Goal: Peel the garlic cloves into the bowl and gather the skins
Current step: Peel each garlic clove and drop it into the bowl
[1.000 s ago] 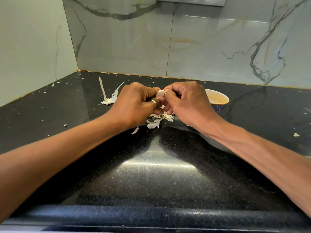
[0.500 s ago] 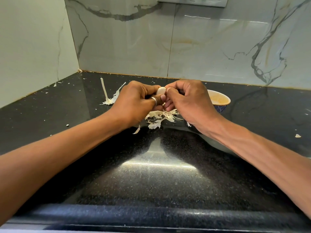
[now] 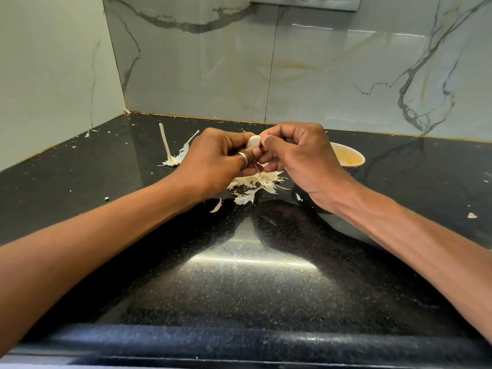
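Note:
A white garlic clove (image 3: 253,141) sits between both hands above the black counter. My left hand (image 3: 215,163), with a ring on one finger, holds the clove in curled fingers. My right hand (image 3: 298,158) pinches at the clove's right side with thumb and fingertips, and a thin strip of skin hangs down below the fingers. A pile of pale garlic skins (image 3: 255,183) lies on the counter directly under the hands. A small bowl (image 3: 351,162) with a blue outside stands behind my right hand, partly hidden by it.
A garlic stalk with loose skins (image 3: 173,153) lies to the left of my left hand. Small skin scraps (image 3: 471,215) are scattered over the black counter (image 3: 239,275). Marble walls close the back and left. A pale rounded shape shows under my right forearm.
Both hands have lifted slightly with the clove, and more of the skin pile shows beneath them. A strip of skin now hangs from the fingers.

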A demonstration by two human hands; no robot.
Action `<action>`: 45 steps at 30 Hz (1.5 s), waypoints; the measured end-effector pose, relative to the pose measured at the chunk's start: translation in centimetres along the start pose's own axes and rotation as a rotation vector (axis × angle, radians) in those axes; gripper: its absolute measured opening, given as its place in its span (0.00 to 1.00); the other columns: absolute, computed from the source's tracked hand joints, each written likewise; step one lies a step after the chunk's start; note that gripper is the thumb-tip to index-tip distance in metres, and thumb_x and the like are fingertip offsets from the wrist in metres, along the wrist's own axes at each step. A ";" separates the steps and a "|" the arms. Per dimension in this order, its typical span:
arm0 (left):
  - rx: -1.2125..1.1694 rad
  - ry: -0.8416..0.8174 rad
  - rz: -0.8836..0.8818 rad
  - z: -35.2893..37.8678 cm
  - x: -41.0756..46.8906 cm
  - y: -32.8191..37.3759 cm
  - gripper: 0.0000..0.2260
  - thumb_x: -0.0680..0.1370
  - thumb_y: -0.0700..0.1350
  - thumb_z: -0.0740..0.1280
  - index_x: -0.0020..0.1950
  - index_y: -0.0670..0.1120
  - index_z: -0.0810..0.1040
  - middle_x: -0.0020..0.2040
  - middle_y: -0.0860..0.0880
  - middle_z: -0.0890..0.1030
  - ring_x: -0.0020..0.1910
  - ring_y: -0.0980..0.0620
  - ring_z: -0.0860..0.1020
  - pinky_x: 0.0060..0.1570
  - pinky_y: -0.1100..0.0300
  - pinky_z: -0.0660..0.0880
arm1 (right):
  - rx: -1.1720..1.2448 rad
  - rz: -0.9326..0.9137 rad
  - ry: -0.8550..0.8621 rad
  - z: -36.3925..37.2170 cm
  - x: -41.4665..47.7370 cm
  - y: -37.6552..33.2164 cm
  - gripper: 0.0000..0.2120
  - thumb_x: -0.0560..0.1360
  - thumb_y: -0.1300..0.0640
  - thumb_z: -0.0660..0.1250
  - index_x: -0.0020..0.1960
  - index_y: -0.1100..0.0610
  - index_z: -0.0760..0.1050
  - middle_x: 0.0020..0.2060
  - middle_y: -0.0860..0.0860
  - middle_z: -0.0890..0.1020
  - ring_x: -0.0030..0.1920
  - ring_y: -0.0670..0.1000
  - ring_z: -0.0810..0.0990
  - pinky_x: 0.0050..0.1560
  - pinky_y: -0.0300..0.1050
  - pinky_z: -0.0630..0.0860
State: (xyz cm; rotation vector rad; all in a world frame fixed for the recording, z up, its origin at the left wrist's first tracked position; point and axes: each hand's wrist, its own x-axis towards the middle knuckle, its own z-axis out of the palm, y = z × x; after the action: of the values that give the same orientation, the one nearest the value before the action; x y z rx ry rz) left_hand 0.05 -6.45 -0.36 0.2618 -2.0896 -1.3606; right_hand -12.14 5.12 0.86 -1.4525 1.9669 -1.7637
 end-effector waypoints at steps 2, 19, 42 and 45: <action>0.040 -0.003 0.008 -0.1 0.1 -0.1 0.09 0.81 0.37 0.68 0.59 0.40 0.84 0.52 0.41 0.86 0.51 0.51 0.85 0.50 0.64 0.81 | -0.015 -0.009 -0.010 -0.2 0.0 0.0 0.08 0.79 0.64 0.70 0.44 0.54 0.84 0.36 0.51 0.86 0.38 0.48 0.86 0.39 0.45 0.83; 0.187 -0.022 0.032 -0.4 0.1 -0.1 0.07 0.81 0.40 0.68 0.56 0.44 0.85 0.45 0.39 0.85 0.42 0.54 0.83 0.51 0.55 0.83 | -0.123 -0.075 -0.043 -0.7 0.4 0.5 0.05 0.79 0.64 0.70 0.51 0.62 0.84 0.36 0.57 0.86 0.36 0.53 0.86 0.41 0.45 0.84; 0.441 0.050 0.186 -0.5 -0.3 0.4 0.07 0.81 0.39 0.69 0.56 0.42 0.85 0.46 0.44 0.87 0.37 0.63 0.84 0.48 0.60 0.81 | 0.160 0.087 -0.082 -0.5 -0.1 -0.3 0.05 0.79 0.69 0.67 0.48 0.63 0.81 0.32 0.53 0.84 0.33 0.48 0.83 0.38 0.39 0.81; 0.416 0.044 0.162 -0.4 -0.3 0.4 0.08 0.80 0.37 0.69 0.57 0.43 0.86 0.54 0.44 0.86 0.39 0.63 0.84 0.47 0.66 0.81 | 0.148 0.092 -0.082 -0.5 -0.1 -0.3 0.05 0.79 0.69 0.68 0.47 0.63 0.81 0.32 0.53 0.85 0.33 0.48 0.83 0.38 0.39 0.81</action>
State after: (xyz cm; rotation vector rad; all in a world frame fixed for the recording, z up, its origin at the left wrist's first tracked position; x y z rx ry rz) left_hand 0.55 -6.44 0.00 0.2821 -2.2872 -0.8111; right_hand -12.26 5.62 1.20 -1.3420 1.7919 -1.7415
